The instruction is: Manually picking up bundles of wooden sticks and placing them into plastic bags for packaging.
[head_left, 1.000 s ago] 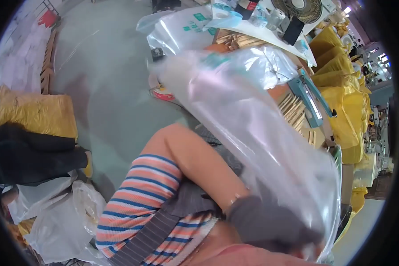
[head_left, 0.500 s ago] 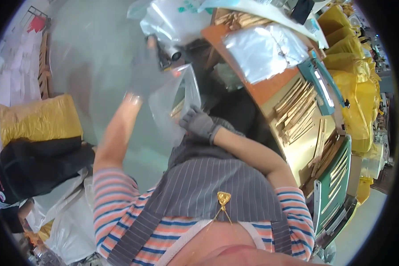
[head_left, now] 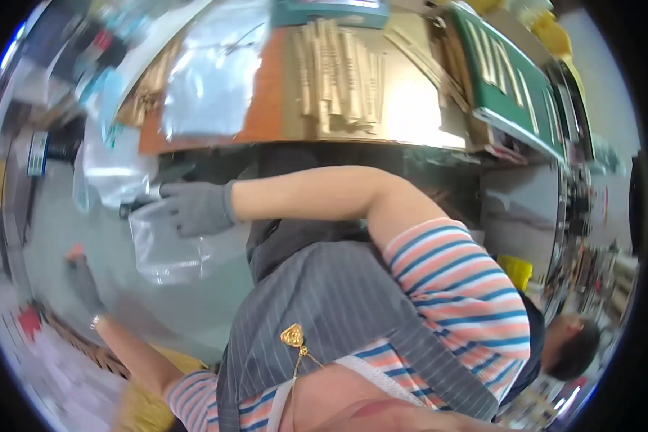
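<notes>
clear plastic bag (head_left: 167,250) (glossy, creased)

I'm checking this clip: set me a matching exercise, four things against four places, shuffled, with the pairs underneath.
Things
1. left hand
2. right hand
3. middle pile of pale strips
4. flat clear plastic

Places
A. on the shiny tan surface
B. at the hanging clear bag
C. on the orange-brown surface
D. out over the floor, apart from that bag

Pairs: 1-D, 2-B, 3-A, 4-C
</notes>
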The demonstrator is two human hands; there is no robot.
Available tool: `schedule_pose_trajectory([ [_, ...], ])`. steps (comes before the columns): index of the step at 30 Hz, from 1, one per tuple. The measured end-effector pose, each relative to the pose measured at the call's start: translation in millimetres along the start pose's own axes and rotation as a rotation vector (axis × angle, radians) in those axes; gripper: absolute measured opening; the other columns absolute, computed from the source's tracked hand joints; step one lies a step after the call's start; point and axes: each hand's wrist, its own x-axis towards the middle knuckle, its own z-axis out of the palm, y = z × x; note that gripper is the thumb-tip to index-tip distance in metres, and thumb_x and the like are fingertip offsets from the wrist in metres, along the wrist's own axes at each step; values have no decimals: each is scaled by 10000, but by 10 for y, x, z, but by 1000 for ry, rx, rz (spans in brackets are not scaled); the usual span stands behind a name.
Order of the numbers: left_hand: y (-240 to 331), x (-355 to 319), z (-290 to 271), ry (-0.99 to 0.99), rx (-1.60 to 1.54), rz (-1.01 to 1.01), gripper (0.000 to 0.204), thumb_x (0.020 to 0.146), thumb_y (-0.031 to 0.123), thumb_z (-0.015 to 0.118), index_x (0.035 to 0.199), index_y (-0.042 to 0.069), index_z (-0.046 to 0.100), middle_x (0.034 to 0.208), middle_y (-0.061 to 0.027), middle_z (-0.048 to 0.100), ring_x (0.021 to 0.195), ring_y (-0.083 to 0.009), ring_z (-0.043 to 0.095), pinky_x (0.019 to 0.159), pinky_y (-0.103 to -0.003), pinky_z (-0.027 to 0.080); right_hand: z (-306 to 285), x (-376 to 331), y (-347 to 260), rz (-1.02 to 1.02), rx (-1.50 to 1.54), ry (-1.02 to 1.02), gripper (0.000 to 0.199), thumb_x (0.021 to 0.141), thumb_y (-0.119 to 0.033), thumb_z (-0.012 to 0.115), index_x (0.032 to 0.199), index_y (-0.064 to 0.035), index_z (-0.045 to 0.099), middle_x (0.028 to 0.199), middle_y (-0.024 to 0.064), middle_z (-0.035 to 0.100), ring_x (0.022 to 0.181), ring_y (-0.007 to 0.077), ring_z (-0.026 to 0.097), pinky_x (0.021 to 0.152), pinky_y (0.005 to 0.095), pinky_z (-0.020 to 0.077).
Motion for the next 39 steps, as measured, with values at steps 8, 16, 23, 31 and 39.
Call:
schedule_pose_trajectory([
  [8, -777, -151, 1725, -320, 554, 88, 412, 848, 310, 565, 1096, -19, 560, 1057, -243, 574, 965, -332, 558, 834, -403, 436, -22, -561, 193, 111, -56, -140, 120, 743, -196, 556, 742, -227, 673, 801, -58, 621, 851, 164, 565, 869, 383, 351],
  [16, -146, 243, 649, 75, -257, -168, 249, 892, 228, 544, 871, 7, 657, 676, -101, 570, 639, -162, 556, 575, -339, 436, -757, -576, 643, 654, 163, 204, 276, 686, -184, 604, 958, -137, 624, 886, 84, 612, 852, 295, 594, 853, 399, 453],
  [23, 416, -49, 774, -262, 543, -422, 381, 904, 262, 555, 1106, -58, 591, 955, -169, 644, 868, -193, 612, 762, -315, 471, -1768, -2927, 1411, 1842, -177, -128, 416, 819, -401, 565, 985, -32, 662, 894, 168, 670, 881, 292, 640, 803, 397, 482],
  [31, 2267, -191, 1935, -95, 105, 534, 362, 881, 184, 597, 1178, -17, 549, 1124, -125, 596, 1008, -183, 571, 867, -292, 447, -1716, -3216, 1344, 2039, 83, -319, 359, 769, -319, 578, 992, -57, 679, 1007, 182, 656, 961, 328, 627, 838, 382, 493],
  [39, 3304, -1246, 3415, -605, -248, 832, 270, 821, 153, 649, 1040, 7, 591, 916, -117, 618, 846, -235, 604, 750, -325, 477, -1830, -3239, 1171, 2001, 21, -374, 288, 761, -236, 575, 951, -52, 689, 952, 167, 671, 899, 323, 650, 791, 372, 512],
])
